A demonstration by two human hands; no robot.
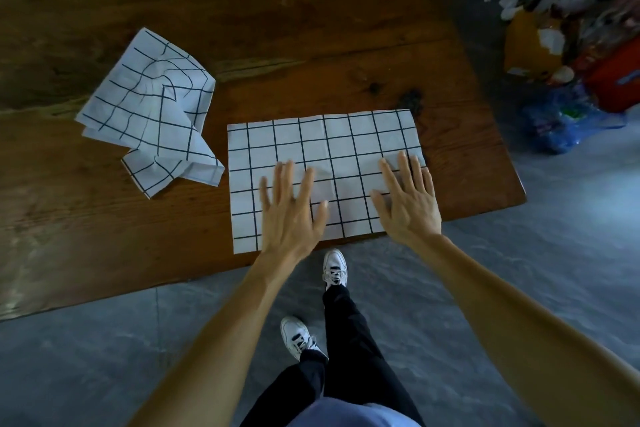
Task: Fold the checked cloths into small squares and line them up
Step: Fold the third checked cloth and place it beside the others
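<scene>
You had both hands spread flat on the flat checked cloth (311,149), fingers straight and splayed, gripping nothing. Your left hand (289,215) lay palm down on the near-left part of it, fingertips pointing away from you toward the far side of the wooden table (242,10); its outline was slightly blurred. Your right hand (410,201) lay palm down on the near-right part, with its outer fingers reaching the cloth's right edge. That cloth was a white rectangle with a black grid, lying smooth near the table's near edge and close to its right end. Its long axis ran left to right across your view, tilted a little so the right end sat farther from you than the left; its short sides pointed toward and away from you. A faint crease ran through the middle of it, front to back. The crumpled checked cloth (152,107) sat to the left and a little farther back, apart from the flat one, loosely bunched with its layers overlapping and its long direction running diagonally from far left to near right. Beyond the table's right end, a heap of plastic bags (568,45) sat on the grey floor (104,357). Your white sneakers (335,267) stood just below the table edge.
</scene>
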